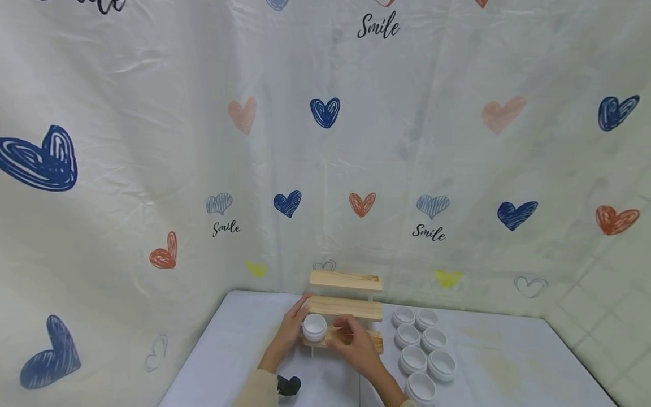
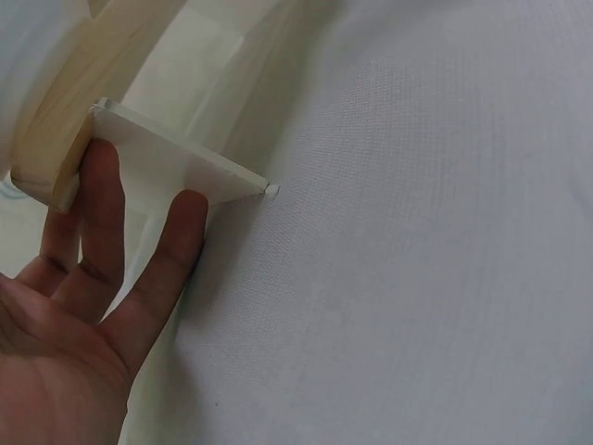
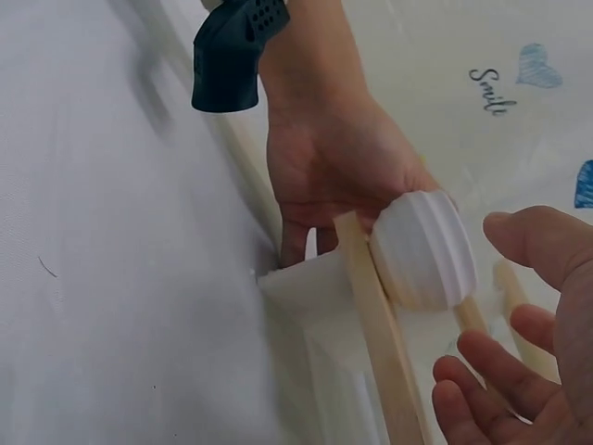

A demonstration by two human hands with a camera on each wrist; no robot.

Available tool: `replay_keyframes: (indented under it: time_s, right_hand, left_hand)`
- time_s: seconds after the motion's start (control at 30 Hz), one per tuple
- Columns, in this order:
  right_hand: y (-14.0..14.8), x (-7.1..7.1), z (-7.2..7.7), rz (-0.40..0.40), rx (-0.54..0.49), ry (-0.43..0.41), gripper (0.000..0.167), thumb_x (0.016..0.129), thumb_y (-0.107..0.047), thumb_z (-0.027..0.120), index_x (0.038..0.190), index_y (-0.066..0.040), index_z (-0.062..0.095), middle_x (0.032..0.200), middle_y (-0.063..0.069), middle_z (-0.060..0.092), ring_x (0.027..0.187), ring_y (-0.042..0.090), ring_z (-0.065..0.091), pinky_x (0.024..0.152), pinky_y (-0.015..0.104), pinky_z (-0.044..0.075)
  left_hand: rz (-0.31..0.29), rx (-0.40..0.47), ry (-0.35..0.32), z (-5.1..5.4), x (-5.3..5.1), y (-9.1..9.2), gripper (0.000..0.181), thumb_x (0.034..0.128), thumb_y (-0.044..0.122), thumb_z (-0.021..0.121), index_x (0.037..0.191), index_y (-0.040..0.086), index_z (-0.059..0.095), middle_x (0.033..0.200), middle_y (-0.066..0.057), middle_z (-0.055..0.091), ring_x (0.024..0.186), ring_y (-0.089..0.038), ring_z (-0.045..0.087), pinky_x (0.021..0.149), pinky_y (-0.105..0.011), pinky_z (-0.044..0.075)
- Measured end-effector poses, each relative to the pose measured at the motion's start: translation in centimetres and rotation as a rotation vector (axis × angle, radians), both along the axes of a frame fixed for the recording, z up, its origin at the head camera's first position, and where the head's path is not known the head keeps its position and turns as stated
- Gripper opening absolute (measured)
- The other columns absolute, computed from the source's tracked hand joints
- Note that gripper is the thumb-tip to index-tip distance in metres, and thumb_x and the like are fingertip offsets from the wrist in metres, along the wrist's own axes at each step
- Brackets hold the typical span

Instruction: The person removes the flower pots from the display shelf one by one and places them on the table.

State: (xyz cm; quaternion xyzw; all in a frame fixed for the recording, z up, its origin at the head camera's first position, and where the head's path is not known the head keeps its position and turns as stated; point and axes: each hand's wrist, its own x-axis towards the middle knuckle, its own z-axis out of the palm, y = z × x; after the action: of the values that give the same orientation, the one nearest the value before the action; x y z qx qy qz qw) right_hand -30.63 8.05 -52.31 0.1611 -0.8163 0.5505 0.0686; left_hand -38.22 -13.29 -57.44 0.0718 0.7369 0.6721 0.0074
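Note:
A small white jar [image 1: 315,328] with ridged sides sits at the left end of the lowest wooden shelf [image 1: 376,341] of a three-tier rack. My left hand [image 1: 290,330] is at the rack's left side. In the left wrist view its extended fingers [image 2: 102,209] touch the wooden shelf end and the white side support [image 2: 185,158]. Just right of the jar is my right hand [image 1: 354,346], its fingers loosely bent and holding nothing. The right wrist view shows a gap between this right hand [image 3: 528,343] and the jar [image 3: 424,250].
Several white jars [image 1: 414,360] stand in two columns right of the rack on the white-covered table [image 1: 488,362]. The middle shelf [image 1: 346,307] and top shelf [image 1: 346,280] rise behind. A heart-printed curtain [image 1: 396,158] hangs behind the table.

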Motion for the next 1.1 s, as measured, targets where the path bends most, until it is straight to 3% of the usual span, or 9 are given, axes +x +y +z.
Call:
replay_keyframes:
  time_s: [0.4,0.63,1.1]
  right_hand:
    - [-1.5,-1.5,-0.9,0.033,-0.031,-0.033,0.053,0.088,-0.020,0.081,0.132,-0.003,0.058,0.127,0.018,0.068,0.114,0.032,0.069,0.094,0.043,0.060]
    - [-2.2,-1.8,-0.9,0.023,0.006,-0.028,0.054,0.085,-0.024,0.083,0.131,-0.008,0.059,0.124,0.012,0.069,0.113,0.026,0.067,0.092,0.038,0.059]
    - [-3.2,-2.3,-1.1,0.016,0.028,-0.034,0.057,0.082,-0.024,0.086,0.129,-0.008,0.059,0.126,0.012,0.069,0.117,0.028,0.066,0.097,0.046,0.057]
  left_hand:
    - [-0.008,-0.004,0.006,-0.2,-0.3,-0.1,0.061,0.1019,0.058,0.050,0.156,0.031,0.042,0.169,-0.007,0.031,0.158,-0.039,0.022,0.123,-0.070,0.019]
    - [0.001,-0.019,0.008,-0.2,-0.2,0.0,0.060,0.1016,0.059,0.049,0.156,0.034,0.043,0.169,-0.007,0.032,0.157,-0.040,0.023,0.121,-0.072,0.020]
    - [0.008,-0.021,-0.008,-0.2,-0.5,0.1,0.062,0.1007,0.061,0.049,0.156,0.033,0.043,0.168,-0.006,0.033,0.156,-0.040,0.025,0.120,-0.073,0.021]
